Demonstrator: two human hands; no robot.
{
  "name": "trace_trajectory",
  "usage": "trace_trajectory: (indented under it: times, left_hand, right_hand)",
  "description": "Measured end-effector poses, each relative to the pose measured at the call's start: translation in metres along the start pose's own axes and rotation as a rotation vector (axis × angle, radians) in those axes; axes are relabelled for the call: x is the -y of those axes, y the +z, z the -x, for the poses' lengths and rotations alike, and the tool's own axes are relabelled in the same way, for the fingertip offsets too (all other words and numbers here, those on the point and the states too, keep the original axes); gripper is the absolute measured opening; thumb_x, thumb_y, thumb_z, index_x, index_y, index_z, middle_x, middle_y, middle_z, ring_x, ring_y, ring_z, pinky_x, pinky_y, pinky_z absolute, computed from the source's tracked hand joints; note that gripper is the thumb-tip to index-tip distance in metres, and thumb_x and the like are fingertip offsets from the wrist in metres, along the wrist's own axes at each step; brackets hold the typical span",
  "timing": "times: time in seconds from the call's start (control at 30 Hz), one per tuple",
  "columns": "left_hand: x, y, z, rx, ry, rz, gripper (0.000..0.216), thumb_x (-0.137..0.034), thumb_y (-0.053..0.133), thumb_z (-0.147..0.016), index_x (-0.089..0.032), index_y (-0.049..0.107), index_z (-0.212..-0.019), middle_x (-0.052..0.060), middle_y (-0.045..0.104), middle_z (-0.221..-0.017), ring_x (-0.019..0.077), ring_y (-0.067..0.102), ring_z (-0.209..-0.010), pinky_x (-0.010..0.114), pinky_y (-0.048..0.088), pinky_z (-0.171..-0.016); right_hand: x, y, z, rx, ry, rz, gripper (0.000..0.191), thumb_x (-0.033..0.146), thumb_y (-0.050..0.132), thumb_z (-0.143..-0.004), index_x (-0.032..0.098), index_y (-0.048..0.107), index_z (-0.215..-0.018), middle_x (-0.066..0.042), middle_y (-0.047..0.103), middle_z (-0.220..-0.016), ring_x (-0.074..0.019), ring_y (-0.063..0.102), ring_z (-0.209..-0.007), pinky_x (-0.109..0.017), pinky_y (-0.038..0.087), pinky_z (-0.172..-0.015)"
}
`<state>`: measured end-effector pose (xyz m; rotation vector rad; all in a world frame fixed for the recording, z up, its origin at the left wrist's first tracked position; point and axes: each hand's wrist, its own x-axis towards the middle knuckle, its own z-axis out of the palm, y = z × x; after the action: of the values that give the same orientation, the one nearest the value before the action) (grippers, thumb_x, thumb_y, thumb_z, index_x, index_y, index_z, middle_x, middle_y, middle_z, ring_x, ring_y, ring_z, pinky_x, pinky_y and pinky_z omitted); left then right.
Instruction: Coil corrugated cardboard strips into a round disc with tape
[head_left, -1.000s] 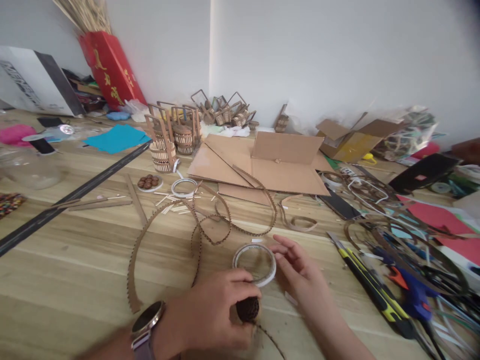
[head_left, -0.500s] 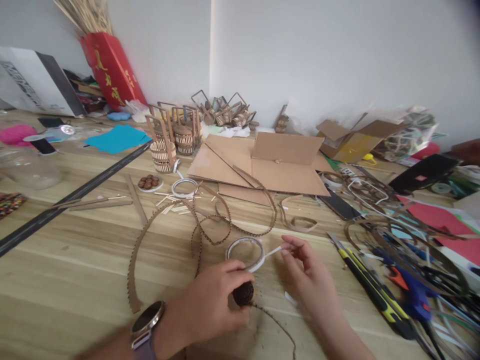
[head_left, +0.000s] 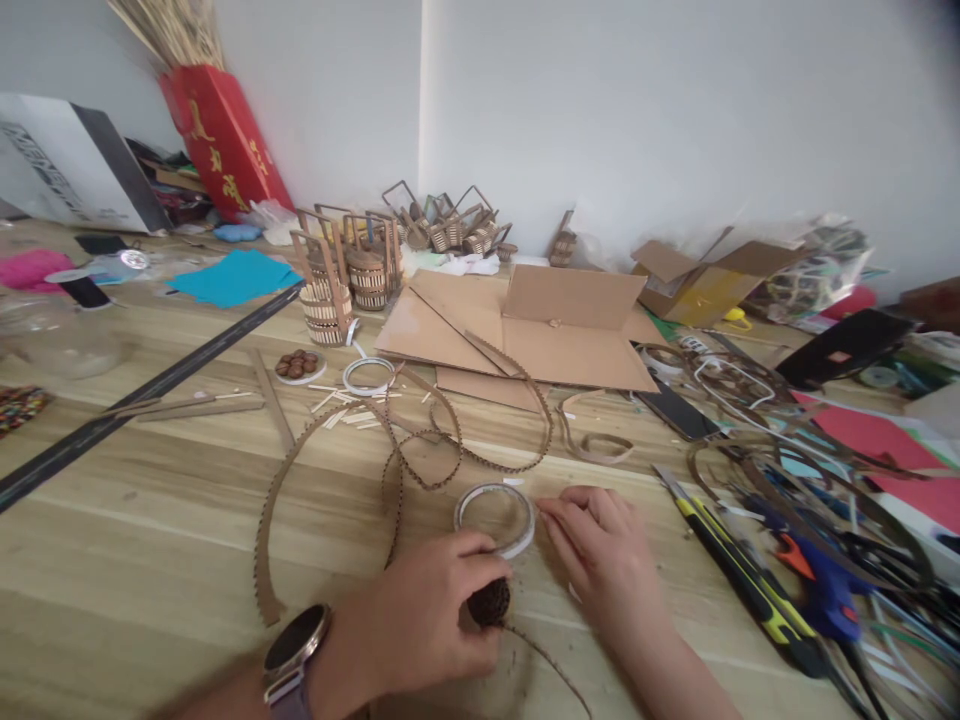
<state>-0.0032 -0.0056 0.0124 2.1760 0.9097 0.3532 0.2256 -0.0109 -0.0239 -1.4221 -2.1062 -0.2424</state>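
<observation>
Left hand (head_left: 427, 625): fingers closed around the dark corrugated coil (head_left: 489, 603), thumb also pinning the tape roll (head_left: 494, 517).
Right hand (head_left: 600, 550): fingers curled narrow, fingertips touching the roll's right edge.
Technique: hold the roll flat; work your fingernail under the tape end.

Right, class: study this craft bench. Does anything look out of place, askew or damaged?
Nothing looks damaged. Small white sticks lie scattered loose near the round white tape ring, and toothed brown cardboard strips sprawl in tangled loops beyond the white tape roll at the hands.
</observation>
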Motion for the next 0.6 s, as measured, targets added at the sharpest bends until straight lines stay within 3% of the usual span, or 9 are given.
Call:
trace_trajectory:
  times: [0.17,0.4,0.6]
  left_hand:
    - [0.002,0.001,0.001,-0.006,-0.007,0.006,0.026,-0.017,0.067,-0.075,-0.021,0.068,-0.101,0.006,0.065,-0.109,0.0236,0.063,-0.097,0.029,0.049,-0.089]
    - [0.0,-0.001,0.001,-0.045,0.028,0.073,0.029,-0.012,0.068,-0.073,-0.022,0.069,-0.101,0.004,0.066,-0.107,0.0208,0.063,-0.094,0.024,0.048,-0.086]
    - [-0.002,-0.002,0.002,-0.066,0.061,0.093,0.024,-0.012,0.068,-0.072,-0.021,0.069,-0.094,0.003,0.067,-0.101,0.0201,0.063,-0.092,0.024,0.048,-0.085]
  right_hand:
    - [0.0,-0.005,-0.003,0.027,0.019,-0.018,0.018,0.022,0.05,-0.092,0.021,0.067,-0.085,-0.006,0.066,-0.082,-0.0224,0.057,-0.077,-0.037,0.04,-0.074]
    - [0.003,-0.009,-0.012,0.074,0.432,-0.51,0.016,0.028,0.055,-0.083,0.022,0.061,-0.069,-0.004,0.06,-0.072,-0.0209,0.056,-0.07,-0.03,0.044,-0.063]
    - [0.006,-0.006,-0.015,0.047,0.557,-0.673,0.019,0.033,0.058,-0.079,0.021,0.061,-0.065,-0.001,0.058,-0.067,-0.0183,0.053,-0.066,-0.028,0.042,-0.062]
